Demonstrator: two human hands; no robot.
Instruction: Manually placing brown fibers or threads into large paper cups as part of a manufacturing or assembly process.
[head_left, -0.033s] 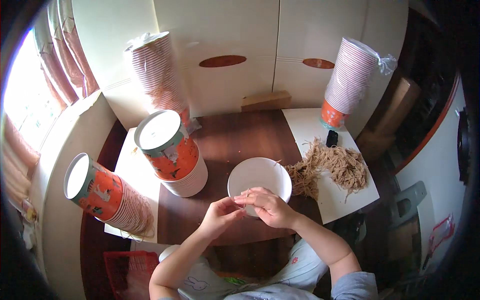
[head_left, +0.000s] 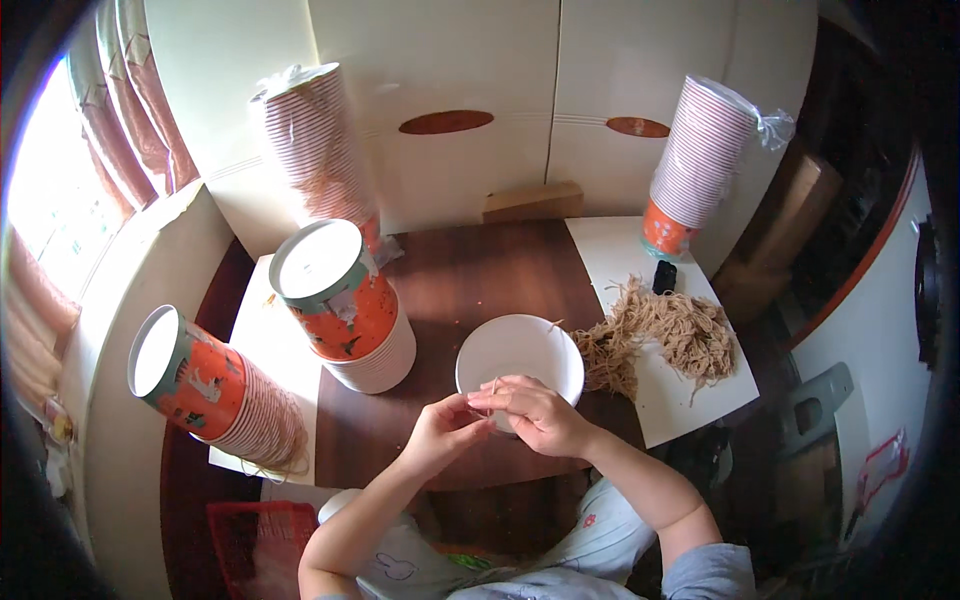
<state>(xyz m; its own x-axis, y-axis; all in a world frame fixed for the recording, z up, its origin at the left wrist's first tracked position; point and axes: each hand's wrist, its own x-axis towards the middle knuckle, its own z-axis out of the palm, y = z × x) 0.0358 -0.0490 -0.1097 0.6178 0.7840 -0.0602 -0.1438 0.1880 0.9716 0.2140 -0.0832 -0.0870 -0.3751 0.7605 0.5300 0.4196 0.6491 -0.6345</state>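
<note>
My left hand and my right hand meet at the fingertips over the near rim of a white paper bucket. Both have their fingers pinched together around a thin tan string; only a short bit of it shows above the fingertips. The right fingers lie across the left ones and hide most of the pinch. Just right of the bucket spreads a tangled heap of tan strings, which reaches from the brown tabletop onto a white board.
Stacked orange-and-green paper buckets stand on the left, with another stack leaning nearer. Tall wrapped stacks rise at the back left and back right. A small black object lies behind the strings. A red basket sits below the table.
</note>
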